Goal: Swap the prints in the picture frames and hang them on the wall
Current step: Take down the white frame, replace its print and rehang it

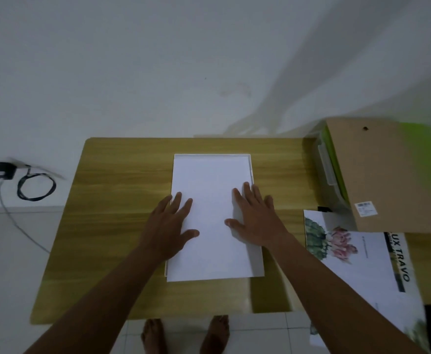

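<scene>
At the middle of the wooden table (112,175), both flat, spread hands, left (169,224) and right (256,215), press a white paper sheet (209,180) into a white frame (251,164), grasping nothing.

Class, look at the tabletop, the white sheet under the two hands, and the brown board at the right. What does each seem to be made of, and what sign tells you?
Rounded yellow-brown tabletop: wood or wood-look laminate, smooth, with streaky grain.
Plain white sheet: probably paper or thin card, matt, flat, thin-edged.
Brown board: likely cardboard or fibreboard, dull tan, carrying a barcode label.
</scene>
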### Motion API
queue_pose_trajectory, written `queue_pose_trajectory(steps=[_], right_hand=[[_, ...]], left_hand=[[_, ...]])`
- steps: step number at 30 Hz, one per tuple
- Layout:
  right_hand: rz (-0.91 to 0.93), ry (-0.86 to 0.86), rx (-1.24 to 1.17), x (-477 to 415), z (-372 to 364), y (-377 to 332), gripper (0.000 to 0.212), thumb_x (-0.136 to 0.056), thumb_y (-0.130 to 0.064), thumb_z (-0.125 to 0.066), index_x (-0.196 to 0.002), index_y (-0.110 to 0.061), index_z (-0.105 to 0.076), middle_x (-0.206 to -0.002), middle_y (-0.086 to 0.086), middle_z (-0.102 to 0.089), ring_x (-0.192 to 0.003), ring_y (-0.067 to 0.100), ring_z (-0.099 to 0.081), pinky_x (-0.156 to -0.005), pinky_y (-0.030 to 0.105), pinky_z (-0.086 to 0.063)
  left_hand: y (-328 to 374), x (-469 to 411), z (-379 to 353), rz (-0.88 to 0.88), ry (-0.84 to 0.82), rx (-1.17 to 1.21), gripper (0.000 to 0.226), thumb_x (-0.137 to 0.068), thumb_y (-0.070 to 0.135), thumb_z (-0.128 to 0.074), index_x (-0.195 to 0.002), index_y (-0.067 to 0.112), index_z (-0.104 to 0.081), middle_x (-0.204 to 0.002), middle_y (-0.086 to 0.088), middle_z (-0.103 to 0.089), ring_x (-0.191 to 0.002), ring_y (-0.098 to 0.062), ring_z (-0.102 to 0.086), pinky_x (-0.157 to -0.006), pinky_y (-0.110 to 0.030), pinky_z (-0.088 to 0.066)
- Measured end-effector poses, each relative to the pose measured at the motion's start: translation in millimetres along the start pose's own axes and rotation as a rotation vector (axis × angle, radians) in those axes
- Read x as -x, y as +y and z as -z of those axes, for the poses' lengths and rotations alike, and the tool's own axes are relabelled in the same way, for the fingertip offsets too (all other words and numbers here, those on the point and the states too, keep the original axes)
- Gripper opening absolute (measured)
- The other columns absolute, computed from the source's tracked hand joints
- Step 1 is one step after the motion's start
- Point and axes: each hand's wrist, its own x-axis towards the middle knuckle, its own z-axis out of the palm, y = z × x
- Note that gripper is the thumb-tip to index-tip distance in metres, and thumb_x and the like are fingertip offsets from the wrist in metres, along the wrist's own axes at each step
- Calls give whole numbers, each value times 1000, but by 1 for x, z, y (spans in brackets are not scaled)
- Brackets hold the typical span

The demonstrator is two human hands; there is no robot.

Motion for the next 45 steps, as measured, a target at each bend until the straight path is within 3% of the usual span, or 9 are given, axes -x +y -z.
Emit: queue_pose_trajectory(steps=[6, 9, 12, 16, 22, 27, 30, 38, 45], right_hand=[[2, 67, -4, 0, -3, 2, 77, -99, -60, -34, -158, -21, -3, -164, 11, 11, -151, 30, 15, -121, 57, -3], [54, 104, -53, 5, -5, 4, 77, -96, -64, -31, -157, -20, -14, -165, 10, 4, -152, 26, 11, -121, 54, -6], [111, 60, -53, 11, -8, 8, 84, -92, -71, -33, -158, -21, -14, -165, 7, 6, -151, 22, 13, -122, 51, -1], [115, 61, -14, 10, -10, 14, 82, -95, -65, -36, -158, -19, -13, -165, 8, 5, -152, 25, 9, -121, 56, -8], [90, 59, -12, 3, -8, 12, 77, -99, -59, -36, -158, -18, -11, -165, 10, 7, -152, 26, 10, -120, 54, -7], [76, 79, -3, 5, -7, 15, 75, -99, -59, -36, -157, -16, -15, -165, 14, 3, -152, 29, 6, -120, 55, -11], [68, 56, -35, 6, -6, 17, 77, -98, -59, -37, -157, -17, -13, -165, 12, 4, -152, 27, 8, -121, 55, -9], [44, 39, -82, 6, 5, 15, 76, -98, -56, -42, -157, -18, -14, -165, 9, 1, -152, 24, 6, -121, 50, -7], [28, 29, -97, 8, 13, 14, 73, -97, -49, -50, -155, -16, -21, -164, 8, -9, -152, 26, 0, -120, 48, -12]], left_hand=[[-2, -4, -4, 21, -60, -59, 103, -70, 87, -25, -153, 27, -16, -162, -6, -7, -149, -26, 0, -116, -45, -20], [-1, -6, -3, 37, -93, -63, 115, -61, 94, -34, -154, 32, -7, -162, -3, 1, -149, -26, 4, -114, -49, -23], [-1, -8, -3, 28, -86, -86, 118, -59, 94, -36, -154, 30, -10, -162, -5, -2, -148, -29, -1, -113, -50, -25], [-1, -10, -3, 16, -36, -94, 114, -63, 94, -25, -153, 25, -20, -161, -8, -11, -148, -32, -11, -114, -49, -24], [-2, -13, -6, 17, -22, -109, 107, -69, 91, -22, -151, 23, -26, -158, -14, -22, -143, -38, -24, -110, -52, -29], [-3, -15, -7, -4, -37, -62, 109, -69, 91, -20, -154, 22, -14, -161, -9, -2, -148, -32, 3, -117, -51, -7], [-6, -15, -10, -27, -59, -66, 112, -68, 92, -16, -154, 20, -12, -161, -9, 3, -148, -27, 10, -118, -53, -6], [0, -17, -2, -4, -102, -32, 103, -77, 77, -48, -154, 23, -6, -161, -6, 12, -147, -25, 16, -118, -51, -2], [0, -16, 2, 19, -156, -111, 101, -78, 81, -40, -154, 26, -3, -161, -4, 14, -148, -24, 15, -118, -52, 0]])
